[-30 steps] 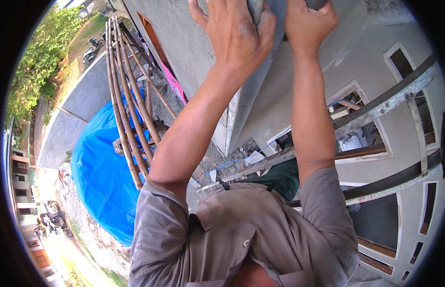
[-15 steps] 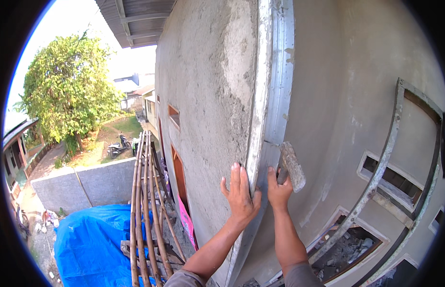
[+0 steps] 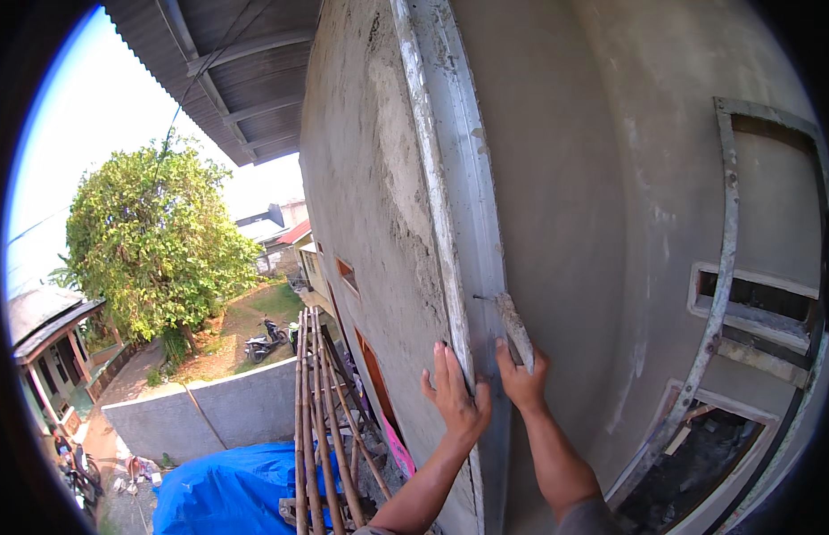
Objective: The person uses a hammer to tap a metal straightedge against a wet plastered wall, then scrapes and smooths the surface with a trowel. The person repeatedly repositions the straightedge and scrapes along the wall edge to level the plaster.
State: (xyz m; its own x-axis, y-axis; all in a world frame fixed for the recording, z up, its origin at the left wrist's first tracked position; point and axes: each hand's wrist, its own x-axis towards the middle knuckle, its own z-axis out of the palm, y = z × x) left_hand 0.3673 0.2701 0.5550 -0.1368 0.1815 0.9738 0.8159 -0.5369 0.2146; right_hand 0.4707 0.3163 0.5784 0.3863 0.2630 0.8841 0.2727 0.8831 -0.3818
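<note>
A: Outdoors, high on a grey plastered wall (image 3: 602, 178) under a corrugated roof (image 3: 227, 71); tree (image 3: 156, 241) and blue tarp (image 3: 227, 490) far below.

B: We log the right hand (image 3: 521, 379) closed around a trowel (image 3: 514, 330), blade tilted against the corner strip (image 3: 455, 178).

A: We note the left hand (image 3: 455, 397) open, fingers flat on that corner, just beside the right. Bamboo poles (image 3: 312, 419) stand below-left.

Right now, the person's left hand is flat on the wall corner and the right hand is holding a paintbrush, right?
Not quite. The head view shows the right hand holding a trowel, not a paintbrush. The left hand does lie flat on the wall corner.
</note>
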